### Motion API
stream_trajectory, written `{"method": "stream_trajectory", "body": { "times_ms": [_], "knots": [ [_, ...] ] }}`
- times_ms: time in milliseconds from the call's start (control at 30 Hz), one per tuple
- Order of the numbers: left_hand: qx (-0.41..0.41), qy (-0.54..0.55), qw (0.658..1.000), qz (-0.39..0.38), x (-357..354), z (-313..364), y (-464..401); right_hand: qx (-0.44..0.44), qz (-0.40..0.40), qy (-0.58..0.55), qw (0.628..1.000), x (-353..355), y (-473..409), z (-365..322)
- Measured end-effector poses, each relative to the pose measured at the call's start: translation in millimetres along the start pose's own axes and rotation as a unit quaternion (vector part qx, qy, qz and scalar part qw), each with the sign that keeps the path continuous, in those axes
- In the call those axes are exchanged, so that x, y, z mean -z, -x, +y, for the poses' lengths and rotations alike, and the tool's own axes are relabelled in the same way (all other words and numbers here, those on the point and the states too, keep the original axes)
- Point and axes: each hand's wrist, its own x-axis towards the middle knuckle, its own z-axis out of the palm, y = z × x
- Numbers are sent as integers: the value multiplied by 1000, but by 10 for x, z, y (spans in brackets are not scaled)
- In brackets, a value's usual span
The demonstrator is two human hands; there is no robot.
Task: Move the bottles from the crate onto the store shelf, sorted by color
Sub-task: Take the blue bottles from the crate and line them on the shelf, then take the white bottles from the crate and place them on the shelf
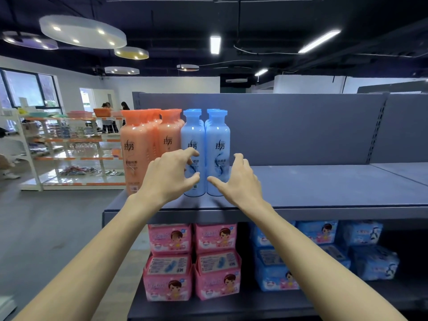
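Already the orange bottles (136,149) and blue bottles (205,154) stand in separate color rows on the shelf (324,188). Both the left hand (170,174) and right hand (238,179) hover loosely spread, holding nothing. With the crate unseen, I cannot tell what remains.

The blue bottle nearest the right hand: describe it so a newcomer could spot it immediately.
On the grey top shelf, bottles stand in orange and blue groups. The blue bottle is the front one at the row's right end, just beyond the right hand. Only bare shelf lies to its right.
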Motion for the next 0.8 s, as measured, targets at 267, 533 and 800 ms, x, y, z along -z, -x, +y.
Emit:
{"method": "stream_trajectory", "body": {
  "times_ms": [267,533,800],
  "knots": [
    [-32,109,993,23,-136,292,517,90,21,-5,996,332,801,505],
    [-45,104,993,-41,-838,865,1061,91,-2,40,995,380,1332,1239],
    [-50,107,973,-201,-1913,1277,1887,-33,-117,83,989,-31,2166,2464]
  ]
}}
